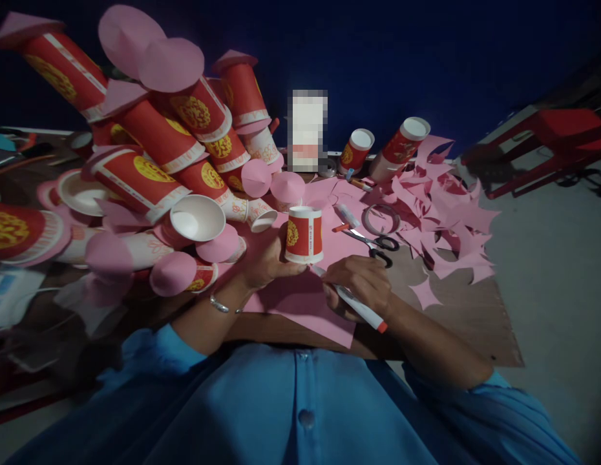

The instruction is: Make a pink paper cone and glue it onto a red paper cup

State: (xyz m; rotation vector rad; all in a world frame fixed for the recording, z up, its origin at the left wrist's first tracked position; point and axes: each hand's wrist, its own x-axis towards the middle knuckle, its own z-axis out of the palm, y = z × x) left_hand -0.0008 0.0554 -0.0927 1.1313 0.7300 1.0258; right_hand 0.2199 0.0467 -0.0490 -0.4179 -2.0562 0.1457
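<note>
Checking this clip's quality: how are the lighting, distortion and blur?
Head view: dim and bluish, background nearly black; fisheye bends the cup pile outward at left; one pixelated block at centre; the hands' cup and marker stay sharp.

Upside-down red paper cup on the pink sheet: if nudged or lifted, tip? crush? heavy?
The red paper cup is thin paper and looks empty, so probably very light. It stands on its wide rim on the pink sheet, so likely steady. The left hand steadies it while the right hand works a marker at its base; a hard squeeze would probably dent it.
</note>
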